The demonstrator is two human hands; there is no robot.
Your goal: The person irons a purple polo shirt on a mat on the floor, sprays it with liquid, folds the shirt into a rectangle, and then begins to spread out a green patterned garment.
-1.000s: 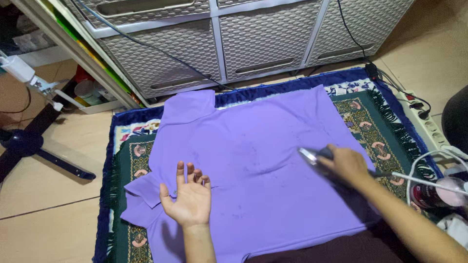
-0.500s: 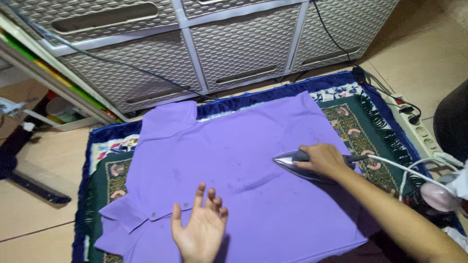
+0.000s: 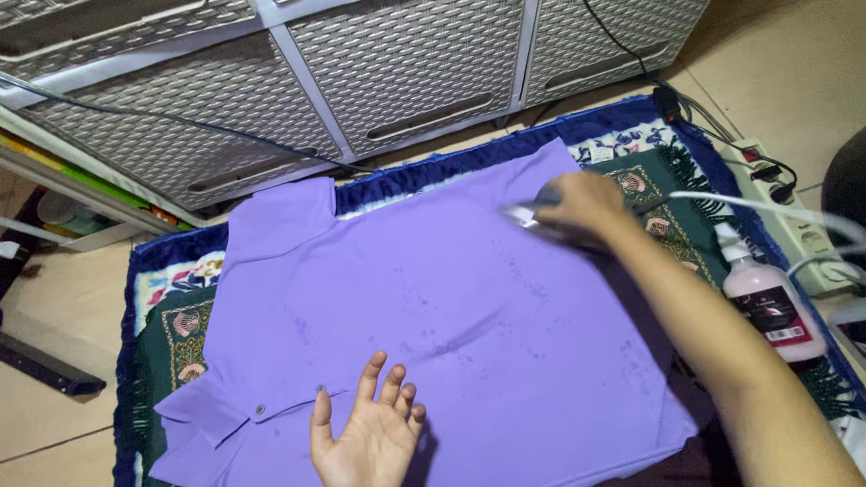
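Observation:
A purple polo shirt (image 3: pixel 433 307) lies spread flat on a green and blue patterned rug (image 3: pixel 171 334). My right hand (image 3: pixel 582 203) grips the handle of a silver iron (image 3: pixel 532 219), which rests on the shirt near its far right edge. My left hand (image 3: pixel 365 433) lies open, palm up, on the shirt's near part, just right of the collar and buttons (image 3: pixel 260 410). A white cord (image 3: pixel 767 209) runs from the iron to the right.
Grey woven plastic drawers (image 3: pixel 361 81) stand behind the rug. A white power strip (image 3: pixel 794 225) lies at the right on the tiled floor. A pink bottle with a white cap (image 3: pixel 767 302) stands on the rug's right side.
My right hand has pushed the iron away from me, from the shirt's middle right to its far right edge. My left hand has stayed on the near part of the shirt.

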